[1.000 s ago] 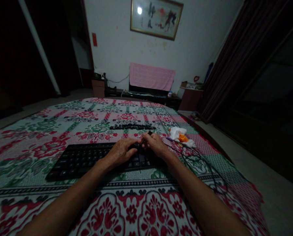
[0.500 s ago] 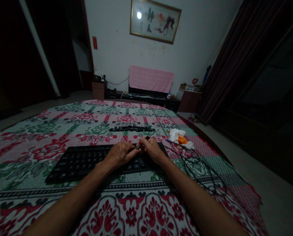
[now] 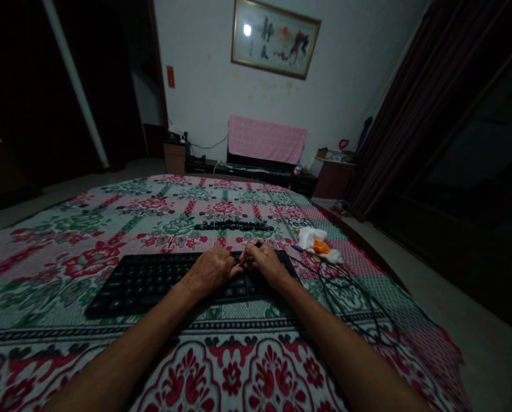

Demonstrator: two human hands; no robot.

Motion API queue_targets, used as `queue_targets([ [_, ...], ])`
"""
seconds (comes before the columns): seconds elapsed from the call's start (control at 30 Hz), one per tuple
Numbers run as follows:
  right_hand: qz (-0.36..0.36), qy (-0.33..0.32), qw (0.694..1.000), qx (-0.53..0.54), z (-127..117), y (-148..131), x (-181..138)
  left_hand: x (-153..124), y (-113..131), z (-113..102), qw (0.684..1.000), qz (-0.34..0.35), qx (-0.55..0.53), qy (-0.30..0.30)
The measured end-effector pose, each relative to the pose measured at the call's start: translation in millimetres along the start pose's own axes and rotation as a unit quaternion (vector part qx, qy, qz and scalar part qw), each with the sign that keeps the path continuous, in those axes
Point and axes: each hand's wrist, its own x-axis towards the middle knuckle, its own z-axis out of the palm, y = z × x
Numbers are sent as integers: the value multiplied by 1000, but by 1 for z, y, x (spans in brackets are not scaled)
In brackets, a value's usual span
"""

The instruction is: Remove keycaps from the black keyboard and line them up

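A black computer keyboard [image 3: 146, 283] lies on the patterned cloth, some of its right side covered by both hands. Over its right half, my left hand [image 3: 211, 273] is closed, thumb and fingers pressed together; what they pinch, if anything, is too small to make out. Close beside it, my right hand [image 3: 264, 264] is curled over the keyboard's right end. A small dark piece [image 3: 259, 244] sticks up from its fingers, its kind unclear. Beyond the keyboard, a row of loose black keycaps [image 3: 234, 226] lies on the cloth.
To the right lie a crumpled white and orange cloth or tissue [image 3: 320, 243] and a looped black cable [image 3: 354, 297]. The floral cloth [image 3: 84, 343] covers the table, whose rounded edge runs along the right. Behind stands a screen under a pink towel [image 3: 266, 139].
My left fingers have drawn slightly apart from my right ones and curled in more. The whole view has shifted a little; the keyboard and keycaps keep their places on the cloth.
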Motion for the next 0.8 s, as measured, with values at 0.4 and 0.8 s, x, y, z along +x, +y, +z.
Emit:
queue_targets([
  [0.4,-47,30,998,2,-17,-12,1,-2,-5,3,999,-17,-4,48],
  [0.8,-132,-59,979,-143,-10,-13,-5,-3,-7,7,970,68,28,233],
])
